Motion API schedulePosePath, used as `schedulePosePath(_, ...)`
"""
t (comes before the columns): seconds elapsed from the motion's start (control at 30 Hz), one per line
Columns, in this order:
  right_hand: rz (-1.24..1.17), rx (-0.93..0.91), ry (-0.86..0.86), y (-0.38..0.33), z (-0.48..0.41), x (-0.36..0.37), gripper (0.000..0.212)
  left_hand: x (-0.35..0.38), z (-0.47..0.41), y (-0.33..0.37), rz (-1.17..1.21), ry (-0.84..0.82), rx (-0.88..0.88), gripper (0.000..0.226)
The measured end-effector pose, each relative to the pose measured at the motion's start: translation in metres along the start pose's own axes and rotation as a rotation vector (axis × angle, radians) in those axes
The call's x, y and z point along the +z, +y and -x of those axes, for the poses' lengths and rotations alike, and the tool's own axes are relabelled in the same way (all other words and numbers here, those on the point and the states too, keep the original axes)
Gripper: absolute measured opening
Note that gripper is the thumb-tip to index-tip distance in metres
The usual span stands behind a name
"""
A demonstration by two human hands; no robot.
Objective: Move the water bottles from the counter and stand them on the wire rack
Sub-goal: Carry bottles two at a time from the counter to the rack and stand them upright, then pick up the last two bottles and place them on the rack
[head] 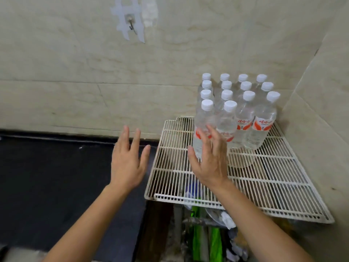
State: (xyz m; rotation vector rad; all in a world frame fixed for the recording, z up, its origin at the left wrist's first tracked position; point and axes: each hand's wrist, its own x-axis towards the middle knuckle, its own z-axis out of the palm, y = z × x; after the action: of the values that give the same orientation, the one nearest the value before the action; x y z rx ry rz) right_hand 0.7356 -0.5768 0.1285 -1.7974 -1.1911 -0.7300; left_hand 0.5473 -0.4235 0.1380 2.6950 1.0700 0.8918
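Observation:
Several clear water bottles (243, 118) with white caps and red-orange labels stand upright in rows at the back of the white wire rack (264, 178), against the tiled corner. My right hand (209, 161) hovers open over the rack, fingers spread, just in front of the nearest bottle (204, 118) and partly covering its lower half. Left of the rack's edge, my left hand (128, 159) is held open above the dark counter (47, 186), holding nothing. No bottle shows on the counter.
Beige tiled walls close in behind and to the right. A wall hook (130, 25) hangs high on the back wall. Under the rack sits clutter with green packaging (207, 241). The front half of the rack carries nothing.

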Motion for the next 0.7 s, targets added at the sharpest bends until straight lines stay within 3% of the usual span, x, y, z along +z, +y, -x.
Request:
schedulePosePath(0.17, -0.127, -0.137, -0.234, -0.083, 0.002, 0.060, 0.069, -0.073, 0.057, -0.079, -0.255, 0.123, -0.140, 0.066)
schedulePosePath(0.33, -0.198, -0.262, -0.417, -0.196, 0.014, 0.106, 0.076, -0.145, 0.110, -0.158, -0.346, 0.167, -0.298, 0.071)
schedulePosePath(0.7, -0.383, -0.454, -0.552, -0.506, 0.053, 0.246, 0.082, -0.310, 0.247, -0.375, -0.500, 0.215, -0.492, 0.072)
